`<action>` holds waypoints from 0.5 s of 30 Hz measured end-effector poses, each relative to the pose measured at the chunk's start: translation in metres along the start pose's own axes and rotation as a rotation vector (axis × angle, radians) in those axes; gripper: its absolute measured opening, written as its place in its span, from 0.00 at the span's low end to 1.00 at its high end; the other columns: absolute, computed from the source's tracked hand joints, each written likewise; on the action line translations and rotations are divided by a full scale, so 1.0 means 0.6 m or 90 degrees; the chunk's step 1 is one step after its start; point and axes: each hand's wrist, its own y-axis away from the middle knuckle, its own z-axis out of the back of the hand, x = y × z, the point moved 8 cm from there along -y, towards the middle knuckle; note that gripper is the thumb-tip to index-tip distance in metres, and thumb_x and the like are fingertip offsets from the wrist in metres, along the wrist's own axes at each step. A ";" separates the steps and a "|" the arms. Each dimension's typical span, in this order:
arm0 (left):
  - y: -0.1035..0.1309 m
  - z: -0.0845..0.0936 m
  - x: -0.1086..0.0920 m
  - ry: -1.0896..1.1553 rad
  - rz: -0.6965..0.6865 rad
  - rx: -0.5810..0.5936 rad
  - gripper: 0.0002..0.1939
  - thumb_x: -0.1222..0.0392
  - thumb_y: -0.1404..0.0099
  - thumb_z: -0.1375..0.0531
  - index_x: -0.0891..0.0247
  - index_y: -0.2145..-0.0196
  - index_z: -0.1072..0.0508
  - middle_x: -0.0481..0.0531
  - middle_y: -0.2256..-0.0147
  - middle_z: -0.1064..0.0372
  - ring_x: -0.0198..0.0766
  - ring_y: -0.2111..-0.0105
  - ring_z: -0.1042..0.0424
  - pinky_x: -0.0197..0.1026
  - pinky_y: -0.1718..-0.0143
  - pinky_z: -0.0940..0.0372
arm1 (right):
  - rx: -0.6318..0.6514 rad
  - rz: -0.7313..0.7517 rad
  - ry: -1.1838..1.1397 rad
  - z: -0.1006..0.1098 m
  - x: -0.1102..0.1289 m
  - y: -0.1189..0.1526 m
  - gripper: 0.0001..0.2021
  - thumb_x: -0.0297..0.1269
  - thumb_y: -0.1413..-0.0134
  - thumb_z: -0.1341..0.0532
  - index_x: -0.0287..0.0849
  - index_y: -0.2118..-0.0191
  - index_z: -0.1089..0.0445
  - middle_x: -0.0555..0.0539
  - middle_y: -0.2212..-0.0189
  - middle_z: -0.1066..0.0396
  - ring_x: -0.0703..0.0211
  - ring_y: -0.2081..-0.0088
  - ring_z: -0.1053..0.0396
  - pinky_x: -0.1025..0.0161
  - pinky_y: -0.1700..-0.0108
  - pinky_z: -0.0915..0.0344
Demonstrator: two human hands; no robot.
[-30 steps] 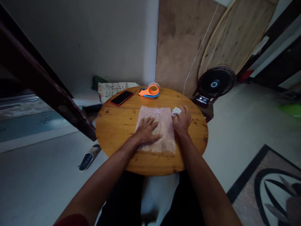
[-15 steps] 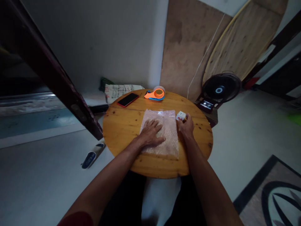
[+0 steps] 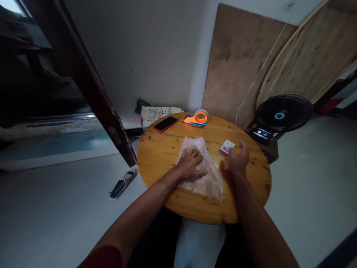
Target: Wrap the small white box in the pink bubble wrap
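Note:
A sheet of bubble wrap (image 3: 210, 184) lies on the round wooden table, its right edge slanting from a narrow far end to a wider near end. My left hand (image 3: 191, 165) presses on it, palm down with fingers spread. To the right, a small white box (image 3: 227, 146) with red marks rests on the tabletop. Right beside that box is my right hand (image 3: 239, 158), thumb and forefinger apart with nothing seen between them. Whether the thumb touches the box I cannot tell.
Toward the table's (image 3: 156, 167) far edge lie a phone (image 3: 165, 124) with a red edge and an orange and blue tape dispenser (image 3: 197, 118). A dark round fan (image 3: 281, 114) stands beyond the right side. A shoe (image 3: 122, 184) is on the floor at left.
My right hand has let go of the small box and drawn slightly away from it. The bubble wrap's far right part has shifted inward, so its right edge now slants. The view has turned left.

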 end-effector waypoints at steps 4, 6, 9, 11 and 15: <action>-0.001 -0.008 0.003 -0.015 0.004 0.005 0.34 0.37 0.41 0.43 0.60 0.44 0.35 0.62 0.38 0.45 0.55 0.37 0.48 0.63 0.37 0.57 | -0.083 0.104 -0.027 0.037 0.061 0.006 0.20 0.43 0.46 0.45 0.42 0.50 0.33 0.40 0.47 0.33 0.48 0.44 0.37 0.47 0.41 0.44; -0.002 -0.008 0.003 -0.019 0.006 0.005 0.35 0.36 0.41 0.43 0.60 0.43 0.35 0.63 0.38 0.45 0.55 0.37 0.48 0.63 0.37 0.57 | -0.057 0.116 0.012 0.033 0.071 0.006 0.22 0.44 0.49 0.43 0.42 0.49 0.33 0.39 0.46 0.34 0.45 0.44 0.37 0.46 0.41 0.45; -0.003 -0.006 0.002 -0.016 0.007 0.003 0.33 0.37 0.41 0.43 0.61 0.45 0.33 0.62 0.39 0.43 0.55 0.38 0.47 0.62 0.37 0.57 | -0.011 0.063 0.075 0.014 0.049 0.001 0.30 0.46 0.53 0.41 0.40 0.43 0.38 0.37 0.41 0.38 0.42 0.41 0.40 0.44 0.41 0.46; -0.003 -0.004 0.000 -0.015 0.002 0.002 0.32 0.37 0.41 0.42 0.61 0.47 0.31 0.61 0.41 0.41 0.55 0.39 0.46 0.61 0.37 0.57 | 0.024 0.014 0.094 -0.001 0.026 -0.002 0.34 0.46 0.54 0.41 0.38 0.40 0.41 0.35 0.41 0.39 0.40 0.41 0.41 0.43 0.41 0.46; -0.003 -0.004 0.000 -0.016 0.008 0.007 0.30 0.38 0.41 0.42 0.61 0.49 0.30 0.61 0.43 0.39 0.55 0.40 0.45 0.62 0.37 0.57 | 0.099 -0.044 0.083 -0.026 -0.004 -0.003 0.34 0.44 0.55 0.41 0.37 0.41 0.40 0.35 0.45 0.35 0.42 0.45 0.38 0.45 0.43 0.43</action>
